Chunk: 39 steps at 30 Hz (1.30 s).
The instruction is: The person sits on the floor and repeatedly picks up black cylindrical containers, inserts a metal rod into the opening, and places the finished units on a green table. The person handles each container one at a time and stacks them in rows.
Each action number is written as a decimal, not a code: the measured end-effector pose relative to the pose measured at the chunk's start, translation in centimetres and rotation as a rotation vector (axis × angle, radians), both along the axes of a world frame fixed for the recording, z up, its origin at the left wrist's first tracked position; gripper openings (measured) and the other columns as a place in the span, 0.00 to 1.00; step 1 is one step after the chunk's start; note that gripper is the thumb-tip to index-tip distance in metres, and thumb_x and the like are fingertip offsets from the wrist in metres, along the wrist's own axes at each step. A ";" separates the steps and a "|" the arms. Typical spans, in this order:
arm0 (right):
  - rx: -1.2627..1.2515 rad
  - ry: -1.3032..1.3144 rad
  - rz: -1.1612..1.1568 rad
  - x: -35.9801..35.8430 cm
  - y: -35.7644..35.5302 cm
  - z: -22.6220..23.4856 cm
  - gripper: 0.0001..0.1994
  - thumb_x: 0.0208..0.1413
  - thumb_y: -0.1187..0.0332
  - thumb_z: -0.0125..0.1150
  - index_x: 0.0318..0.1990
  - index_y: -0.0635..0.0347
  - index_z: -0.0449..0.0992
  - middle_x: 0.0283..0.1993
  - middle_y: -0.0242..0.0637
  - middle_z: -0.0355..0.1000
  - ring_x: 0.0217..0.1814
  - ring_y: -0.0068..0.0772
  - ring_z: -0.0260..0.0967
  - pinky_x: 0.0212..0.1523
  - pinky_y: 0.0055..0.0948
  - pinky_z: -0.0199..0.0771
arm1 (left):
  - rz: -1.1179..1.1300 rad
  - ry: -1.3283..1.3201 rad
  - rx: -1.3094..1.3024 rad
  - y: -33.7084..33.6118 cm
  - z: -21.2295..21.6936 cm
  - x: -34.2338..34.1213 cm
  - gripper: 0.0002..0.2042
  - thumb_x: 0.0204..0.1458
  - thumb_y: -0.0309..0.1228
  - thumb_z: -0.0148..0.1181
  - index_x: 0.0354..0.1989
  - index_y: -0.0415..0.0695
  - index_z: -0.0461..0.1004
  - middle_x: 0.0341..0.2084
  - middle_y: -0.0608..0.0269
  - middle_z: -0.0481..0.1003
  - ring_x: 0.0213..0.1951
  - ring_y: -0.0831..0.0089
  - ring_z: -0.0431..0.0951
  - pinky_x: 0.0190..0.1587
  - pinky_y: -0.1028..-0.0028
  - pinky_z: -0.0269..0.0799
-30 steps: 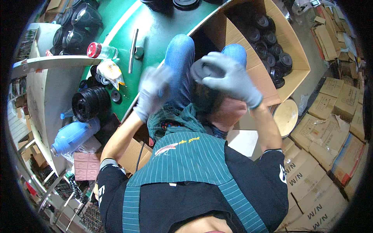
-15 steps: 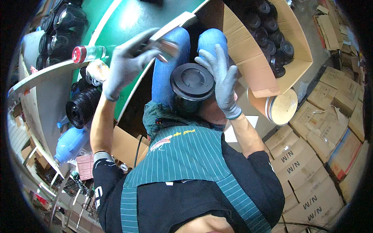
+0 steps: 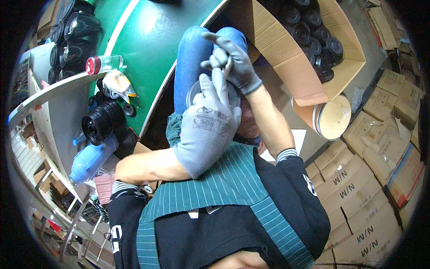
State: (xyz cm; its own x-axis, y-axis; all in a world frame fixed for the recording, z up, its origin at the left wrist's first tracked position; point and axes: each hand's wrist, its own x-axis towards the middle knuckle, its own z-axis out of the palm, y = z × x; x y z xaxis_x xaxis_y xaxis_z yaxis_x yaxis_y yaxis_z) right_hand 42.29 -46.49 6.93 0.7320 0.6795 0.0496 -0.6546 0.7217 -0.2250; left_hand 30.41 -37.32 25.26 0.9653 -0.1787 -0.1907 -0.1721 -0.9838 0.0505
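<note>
Both my hands wear grey knit gloves and meet above my lap. My left hand (image 3: 208, 123) lies across a round container (image 3: 191, 95), its fingers stretched forward toward the other hand. Only the container's grey, glossy rim shows around the glove; the rest is covered. Just beyond, my right hand (image 3: 233, 62) is closed, with its index finger pointing left. A thin metallic-looking strip (image 3: 228, 67) sticks out from its curled fingers. Most of that strip is hidden, so its kind cannot be made out.
On the left, a green table (image 3: 152, 40) carries a red-capped clear jar (image 3: 104, 65), a plastic bag (image 3: 118, 84) and stacked black rings (image 3: 102, 121). An open carton (image 3: 286, 49) of black round parts stands right, near a drum (image 3: 333, 117) and stacked boxes (image 3: 358, 210).
My left hand has come from over the table edge down onto the container. My right hand has moved from the container's side up beyond it. The black lid top is now covered.
</note>
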 end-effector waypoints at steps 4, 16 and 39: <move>-0.143 0.010 0.011 -1.0 0.1 1.4 0.26 0.82 0.60 0.41 0.76 0.70 0.64 0.21 0.22 0.64 0.36 0.26 0.78 0.64 0.46 0.81 | 0.015 -0.070 -0.129 0.9 -0.8 -0.3 0.36 0.64 0.43 0.62 0.72 0.26 0.63 0.57 0.32 0.77 0.45 0.53 0.86 0.40 0.66 0.86; -0.318 -0.186 -0.294 -5.1 -3.7 1.3 0.29 0.80 0.54 0.47 0.71 0.75 0.66 0.23 0.28 0.68 0.39 0.32 0.77 0.70 0.50 0.77 | 0.002 0.111 -0.866 6.1 -0.5 2.7 0.24 0.71 0.37 0.55 0.71 0.38 0.68 0.64 0.34 0.72 0.64 0.39 0.75 0.66 0.53 0.71; -0.762 -1.226 -0.230 -8.9 -6.3 10.4 0.06 0.46 0.65 0.63 0.27 0.53 0.85 0.21 0.32 0.66 0.50 0.45 0.76 0.79 0.65 0.54 | 0.123 0.681 -1.388 11.0 -10.2 10.4 0.37 0.75 0.62 0.35 0.55 0.41 0.85 0.29 0.57 0.83 0.31 0.73 0.83 0.43 0.72 0.81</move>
